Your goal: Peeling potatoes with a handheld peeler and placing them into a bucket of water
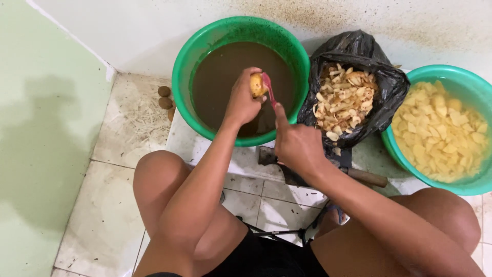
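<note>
My left hand (pixel 242 100) holds a yellow, partly peeled potato (pixel 257 85) over a green basin (pixel 190 51) full of muddy brown water. My right hand (pixel 296 144) grips a pink-handled peeler (pixel 268 88), with its blade end against the potato. Both hands are above the basin's near side. My bare knees show at the bottom of the view.
A black plastic bag (pixel 359 48) holding pale peelings sits right of the basin. Farther right, a second green basin (pixel 474 87) holds cut yellow potato pieces in water. A knife with a wooden handle (pixel 367 177) lies on the tiled floor. Three unpeeled brown potatoes (pixel 164 97) sit left of the basin.
</note>
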